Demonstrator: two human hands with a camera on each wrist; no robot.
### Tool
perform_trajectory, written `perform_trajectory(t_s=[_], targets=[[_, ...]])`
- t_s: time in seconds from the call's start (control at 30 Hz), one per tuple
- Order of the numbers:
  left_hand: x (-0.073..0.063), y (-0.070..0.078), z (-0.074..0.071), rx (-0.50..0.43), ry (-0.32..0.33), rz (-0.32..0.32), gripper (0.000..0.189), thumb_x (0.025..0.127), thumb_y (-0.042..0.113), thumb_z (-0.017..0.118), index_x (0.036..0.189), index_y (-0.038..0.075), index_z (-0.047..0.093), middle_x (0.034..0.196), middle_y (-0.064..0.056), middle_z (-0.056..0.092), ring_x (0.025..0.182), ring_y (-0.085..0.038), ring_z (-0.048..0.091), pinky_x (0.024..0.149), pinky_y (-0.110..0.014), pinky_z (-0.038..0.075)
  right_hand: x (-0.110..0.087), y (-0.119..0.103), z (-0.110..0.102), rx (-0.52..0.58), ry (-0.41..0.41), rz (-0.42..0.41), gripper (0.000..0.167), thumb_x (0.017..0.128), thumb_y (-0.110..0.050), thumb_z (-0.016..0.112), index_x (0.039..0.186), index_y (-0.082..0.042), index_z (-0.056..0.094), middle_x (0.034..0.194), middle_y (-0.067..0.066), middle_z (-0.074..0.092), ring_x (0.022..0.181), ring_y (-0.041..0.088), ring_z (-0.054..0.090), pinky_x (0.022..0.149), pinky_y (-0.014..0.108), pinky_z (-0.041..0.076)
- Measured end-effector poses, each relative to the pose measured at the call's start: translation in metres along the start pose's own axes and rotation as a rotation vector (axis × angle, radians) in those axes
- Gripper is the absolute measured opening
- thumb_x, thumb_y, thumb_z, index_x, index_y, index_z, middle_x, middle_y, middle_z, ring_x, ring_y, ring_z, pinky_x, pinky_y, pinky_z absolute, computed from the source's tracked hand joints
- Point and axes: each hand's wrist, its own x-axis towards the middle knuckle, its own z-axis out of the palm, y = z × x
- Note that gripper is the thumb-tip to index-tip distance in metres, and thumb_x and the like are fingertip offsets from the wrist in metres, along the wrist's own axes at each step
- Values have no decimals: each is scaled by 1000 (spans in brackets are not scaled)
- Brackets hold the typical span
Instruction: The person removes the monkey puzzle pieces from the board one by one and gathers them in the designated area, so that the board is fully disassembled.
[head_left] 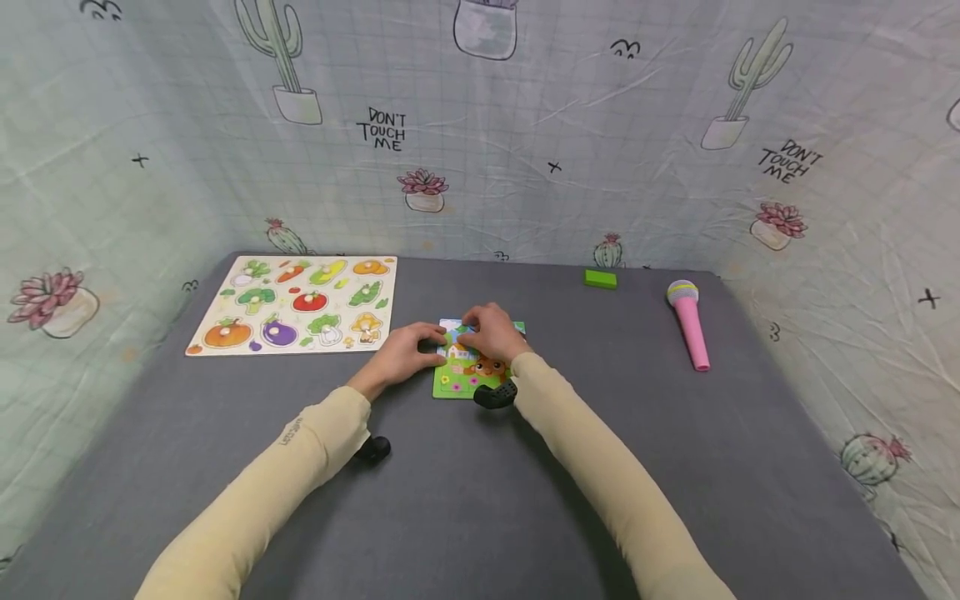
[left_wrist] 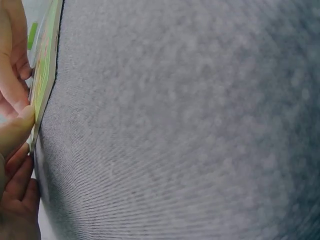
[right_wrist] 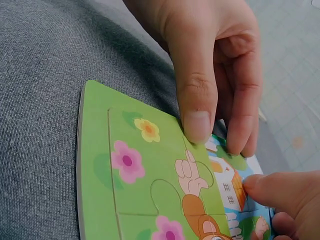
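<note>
A small green jigsaw puzzle point(head_left: 453, 386), with a cartoon monkey, flowers and a house, lies flat at mid-table. My left hand point(head_left: 402, 354) holds its left edge, and in the right wrist view the left thumb point(right_wrist: 196, 125) touches the board's border. From the right, my right hand point(head_left: 495, 333) reaches over the upper part. Its thumb rests on the house piece point(right_wrist: 231, 187), with the other fingers curled beside it at the far side. The right hand and wrist camera cover part of the puzzle in the head view.
A white vegetable peg board point(head_left: 341, 287) lies at the back left. Toward the back right are a green block point(head_left: 600, 279) and a pink toy microphone point(head_left: 692, 329). Black wrist camera mounts point(head_left: 495, 396) hang under both sleeves. Cactus-printed cloth walls point(head_left: 555, 208) enclose the grey table point(head_left: 450, 500).
</note>
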Motion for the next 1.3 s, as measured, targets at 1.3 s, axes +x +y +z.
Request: perform_trajectory(t_s=[1.3], targets=[[1, 3, -1, 31, -8, 2, 31, 86, 14, 76, 113, -1, 69, 133, -17, 57, 127, -34, 50, 108, -48, 39, 1, -2, 3, 103, 32, -125, 20, 94, -11, 66, 113, -8, 70, 117, 12, 52, 99, 23, 45, 80, 34, 47]])
